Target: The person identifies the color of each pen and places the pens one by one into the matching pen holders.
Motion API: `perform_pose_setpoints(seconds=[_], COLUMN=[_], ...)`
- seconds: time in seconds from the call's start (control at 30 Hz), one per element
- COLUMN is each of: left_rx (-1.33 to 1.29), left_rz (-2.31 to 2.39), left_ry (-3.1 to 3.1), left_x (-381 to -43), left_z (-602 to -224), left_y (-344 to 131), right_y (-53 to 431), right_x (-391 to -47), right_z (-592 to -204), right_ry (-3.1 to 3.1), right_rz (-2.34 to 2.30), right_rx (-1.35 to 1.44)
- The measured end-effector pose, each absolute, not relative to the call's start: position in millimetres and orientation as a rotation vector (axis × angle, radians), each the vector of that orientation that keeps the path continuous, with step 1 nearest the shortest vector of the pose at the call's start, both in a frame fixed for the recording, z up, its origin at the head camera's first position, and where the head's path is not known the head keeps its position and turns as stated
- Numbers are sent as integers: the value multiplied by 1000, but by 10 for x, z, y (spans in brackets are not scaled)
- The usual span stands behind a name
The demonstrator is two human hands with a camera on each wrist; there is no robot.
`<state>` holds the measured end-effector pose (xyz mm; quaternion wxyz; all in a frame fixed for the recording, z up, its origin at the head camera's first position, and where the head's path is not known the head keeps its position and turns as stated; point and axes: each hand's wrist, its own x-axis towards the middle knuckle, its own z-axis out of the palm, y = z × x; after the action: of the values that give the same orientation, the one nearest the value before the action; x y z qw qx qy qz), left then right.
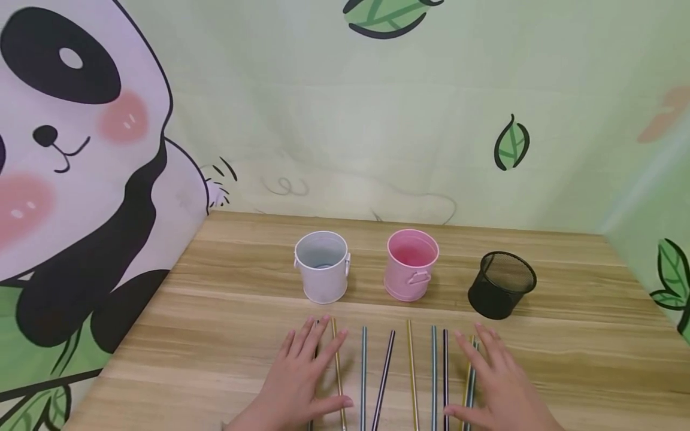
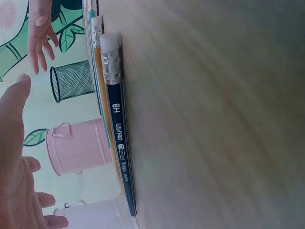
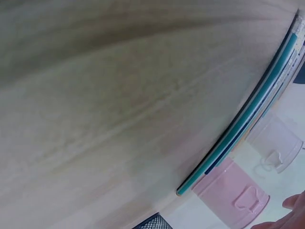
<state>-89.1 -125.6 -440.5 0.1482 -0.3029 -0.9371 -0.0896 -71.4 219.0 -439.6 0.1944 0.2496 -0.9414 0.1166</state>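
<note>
Several pencils lie side by side on the table, pointing away from me: among them a yellow pencil (image 1: pixel 412 371), a teal pencil (image 1: pixel 363 377) and a dark pencil (image 1: pixel 383 377). Over the left end of the row hovers my left hand (image 1: pixel 304 377), fingers spread and holding nothing. Close under it in the left wrist view is a dark blue HB pencil (image 2: pixel 116 107) with a white eraser. My right hand (image 1: pixel 504 383), also spread and empty, hovers above the right end, partly covering a yellow and a teal pencil. A teal pencil (image 3: pixel 243 117) shows nearest in the right wrist view.
Behind the pencils stand a white bucket (image 1: pixel 323 281), a pink bucket (image 1: pixel 405 281) and a black mesh cup (image 1: pixel 493 296), left to right. The wooden table (image 1: pixel 215 335) ends at a cloth backdrop (image 1: pixel 323 120) with a panda and leaves.
</note>
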Motion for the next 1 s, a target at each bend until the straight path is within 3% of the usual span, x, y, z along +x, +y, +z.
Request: perform_pose_setpoints(seconds=[1.0], left_rx=[-744], left_rz=[-384], left_ry=[-2710], left_x=[-886], left_z=[-4385], left_y=[-1247], right_y=[2338], right_x=[-797], right_z=[-4117], right_ry=[-2612], right_rz=[548], right_rx=[382])
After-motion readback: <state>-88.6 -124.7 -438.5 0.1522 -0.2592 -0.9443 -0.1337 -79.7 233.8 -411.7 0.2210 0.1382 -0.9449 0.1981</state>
